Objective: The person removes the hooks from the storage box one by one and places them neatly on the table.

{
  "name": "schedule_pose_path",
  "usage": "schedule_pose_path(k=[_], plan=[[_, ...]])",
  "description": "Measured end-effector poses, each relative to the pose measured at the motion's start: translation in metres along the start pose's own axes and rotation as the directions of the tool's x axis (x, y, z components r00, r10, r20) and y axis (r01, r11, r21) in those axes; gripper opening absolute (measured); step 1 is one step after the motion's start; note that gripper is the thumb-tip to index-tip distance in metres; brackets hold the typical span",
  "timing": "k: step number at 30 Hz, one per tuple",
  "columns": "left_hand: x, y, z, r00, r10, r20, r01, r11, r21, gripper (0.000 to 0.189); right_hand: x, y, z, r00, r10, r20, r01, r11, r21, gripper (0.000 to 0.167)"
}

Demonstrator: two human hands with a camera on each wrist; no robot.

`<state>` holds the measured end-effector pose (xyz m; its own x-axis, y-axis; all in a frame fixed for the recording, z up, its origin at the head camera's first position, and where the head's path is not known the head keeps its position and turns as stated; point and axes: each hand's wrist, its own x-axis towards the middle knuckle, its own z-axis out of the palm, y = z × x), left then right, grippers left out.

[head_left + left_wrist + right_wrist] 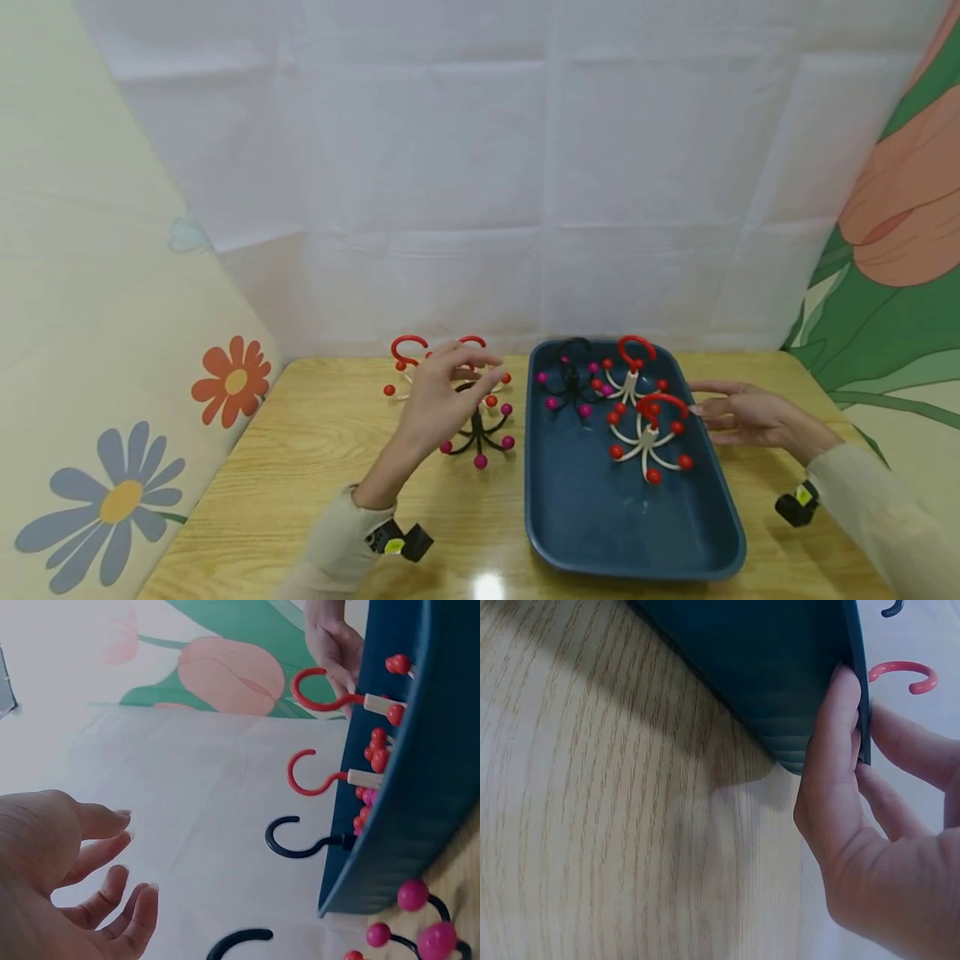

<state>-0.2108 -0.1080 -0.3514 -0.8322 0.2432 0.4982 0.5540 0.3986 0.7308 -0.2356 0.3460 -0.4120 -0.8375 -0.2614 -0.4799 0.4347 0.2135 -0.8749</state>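
Note:
My left hand [450, 396] hovers with curved fingers over a black hanger [477, 429], a hooked piece with several curved arms tipped with pink balls. Nothing is between its fingers in the left wrist view, where the black hook stands apart below them. My right hand [753, 417] pinches the right rim of a dark blue tray [585, 517]. In the right wrist view its fingers [832, 742] lie along the tray's outer wall, and the thumb is at the rim's other side. The tray holds a black hanger [572, 383] and two white hangers with red hooks [631, 383] [648, 437].
Behind my left hand stand more hangers with red hooks [408, 342], partly hidden by that hand. The tray stands on a wooden table [337, 467]. A white cloth [435, 167] hangs behind, with flowered panels [112, 333] at both sides.

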Motion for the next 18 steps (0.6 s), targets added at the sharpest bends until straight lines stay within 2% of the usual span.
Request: schedule_pose_path(k=[4, 6, 12, 18], plan=[[0.002, 0.006, 0.006, 0.996, -0.049, 0.074, 0.052, 0.998, -0.040, 0.012, 0.000, 0.000, 0.000, 1.000, 0.005, -0.005, -0.005, 1.000, 0.001, 0.079], [0.003, 0.009, 0.009, 0.989, -0.072, 0.133, 0.078, 0.996, -0.045, 0.014, 0.000, 0.000, 0.000, 1.000, 0.008, -0.007, -0.008, 1.000, 0.000, 0.078], [0.003, 0.012, 0.021, 0.938, -0.129, 0.321, 0.148, 0.988, -0.033, 0.020, -0.001, 0.000, 0.000, 1.000, 0.016, -0.010, -0.016, 1.000, 0.017, 0.076], [0.002, 0.009, 0.033, 0.910, -0.124, 0.395, 0.143, 0.990, -0.018, 0.017, 0.000, -0.001, 0.000, 1.000, 0.013, -0.005, -0.013, 1.000, 0.017, 0.077]])
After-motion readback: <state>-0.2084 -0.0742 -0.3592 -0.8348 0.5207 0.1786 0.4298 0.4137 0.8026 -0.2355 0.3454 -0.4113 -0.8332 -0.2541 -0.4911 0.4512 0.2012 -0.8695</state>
